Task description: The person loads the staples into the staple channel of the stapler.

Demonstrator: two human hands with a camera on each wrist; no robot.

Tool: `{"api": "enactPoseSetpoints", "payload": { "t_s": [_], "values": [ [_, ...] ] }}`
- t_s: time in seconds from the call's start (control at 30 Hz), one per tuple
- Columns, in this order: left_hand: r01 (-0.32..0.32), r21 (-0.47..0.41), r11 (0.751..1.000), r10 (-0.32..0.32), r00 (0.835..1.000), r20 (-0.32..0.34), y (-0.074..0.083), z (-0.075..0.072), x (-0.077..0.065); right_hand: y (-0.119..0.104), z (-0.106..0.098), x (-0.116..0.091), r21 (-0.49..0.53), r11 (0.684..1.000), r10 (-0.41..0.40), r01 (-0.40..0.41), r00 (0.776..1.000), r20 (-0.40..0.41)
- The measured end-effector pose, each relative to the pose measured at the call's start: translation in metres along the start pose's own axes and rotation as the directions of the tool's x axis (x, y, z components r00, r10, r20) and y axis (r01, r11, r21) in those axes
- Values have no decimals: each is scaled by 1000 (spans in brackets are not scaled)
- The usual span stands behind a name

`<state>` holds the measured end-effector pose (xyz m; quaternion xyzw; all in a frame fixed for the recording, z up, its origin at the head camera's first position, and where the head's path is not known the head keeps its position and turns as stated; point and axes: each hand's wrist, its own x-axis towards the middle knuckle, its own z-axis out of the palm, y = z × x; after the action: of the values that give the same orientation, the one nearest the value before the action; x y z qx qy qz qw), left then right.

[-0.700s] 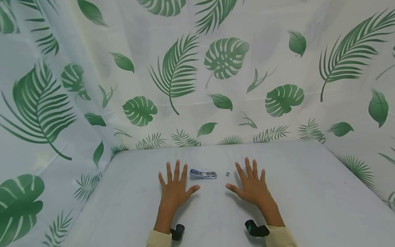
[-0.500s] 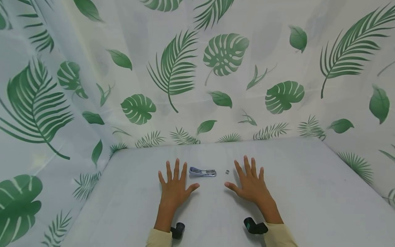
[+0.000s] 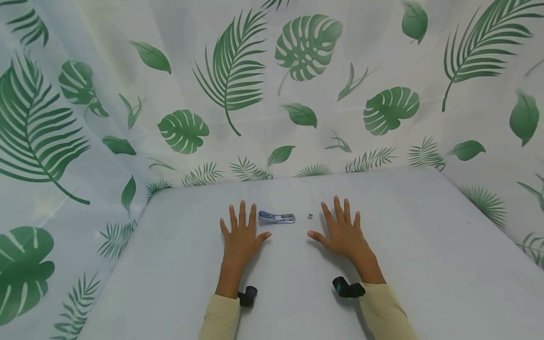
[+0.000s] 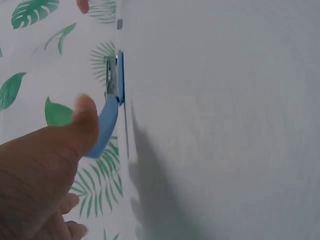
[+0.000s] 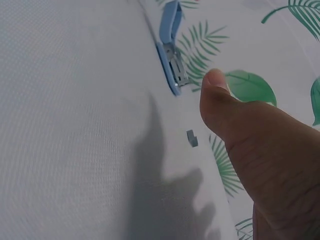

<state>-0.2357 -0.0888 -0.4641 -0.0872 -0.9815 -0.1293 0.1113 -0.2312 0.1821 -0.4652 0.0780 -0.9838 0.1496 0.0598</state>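
Cream-sleeved, our left hand (image 3: pixel 240 241) and right hand (image 3: pixel 343 236) both spread flat with fingers splayed, blue-and-silver tool (image 3: pixel 276 217) lying between, just beside our left, small grey piece (image 3: pixel 310 216) near our right, white tabletop (image 3: pixel 289 274), leaf-print curtain (image 3: pixel 318 108) behind.

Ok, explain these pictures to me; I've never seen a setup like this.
There's no machine here, just a person's bare left hand and right hand. The wide picture comes from a camera worn on the head, looking forward and down. The two closer ones come from a camera on each wrist, probably those black devices. They look sideways, so the table seems to stand on edge.

On the table lie a blue tool, nearer the left hand, and a tiny metal piece, nearer the right. A leafy sheet hangs behind. Nothing is held: both hands have their fingers spread.
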Motion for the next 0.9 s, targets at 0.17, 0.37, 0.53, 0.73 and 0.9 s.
{"api": "enactPoseSetpoints", "payload": {
  "t_s": [0.17,0.37,0.53,0.73,0.9],
  "values": [
    [106,-270,957,-91,993,69,5,10,8,3,9,1,55,998,39,-41,998,43],
    [186,-570,800,-187,981,58,7,23,17,7,20,1,137,990,36,-43,998,50],
    [209,-695,688,-211,974,84,11,25,25,8,19,5,142,989,45,-51,998,47],
    [246,-795,554,-232,963,137,16,23,29,7,18,12,170,985,30,-33,999,17],
    [200,-793,576,-153,979,136,17,24,29,10,22,19,179,983,37,-35,999,-3]
  ]
}}
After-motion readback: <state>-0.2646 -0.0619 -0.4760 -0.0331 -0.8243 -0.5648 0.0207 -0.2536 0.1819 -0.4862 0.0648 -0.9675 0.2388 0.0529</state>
